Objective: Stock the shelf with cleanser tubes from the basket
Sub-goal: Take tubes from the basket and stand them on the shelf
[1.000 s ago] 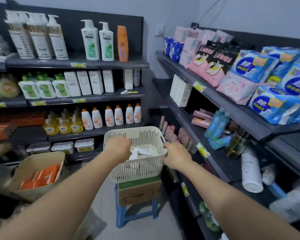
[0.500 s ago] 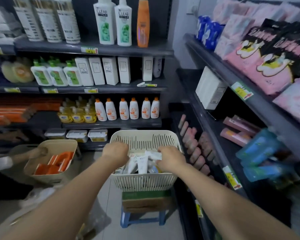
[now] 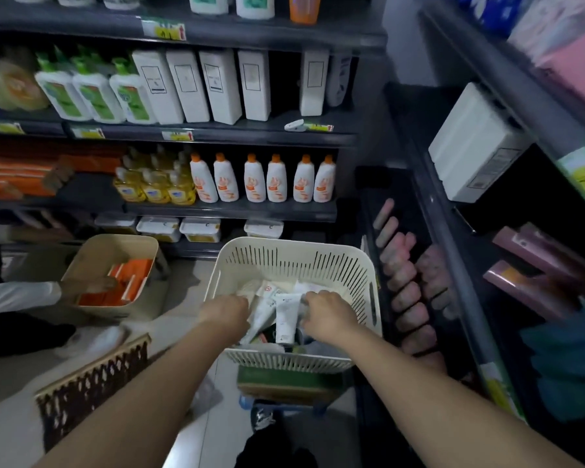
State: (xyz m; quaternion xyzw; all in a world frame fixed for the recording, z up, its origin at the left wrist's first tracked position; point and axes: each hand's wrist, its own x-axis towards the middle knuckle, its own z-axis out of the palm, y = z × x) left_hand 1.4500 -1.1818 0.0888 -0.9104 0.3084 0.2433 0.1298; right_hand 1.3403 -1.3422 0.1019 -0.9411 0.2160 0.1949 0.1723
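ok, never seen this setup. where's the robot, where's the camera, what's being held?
No robot here: a person works bare-handed. The one camera is a wide-angle worn on their head, looking forward and down, so the arms enter from the bottom edge. The left hand and right hand both reach into a cream slotted plastic basket of white cleanser tubes. Their fingers are buried among the tubes, so whether either grips one is hidden. The basket sits on a green-topped cardboard box. Pink tubes lie on the dark low shelf to its right.
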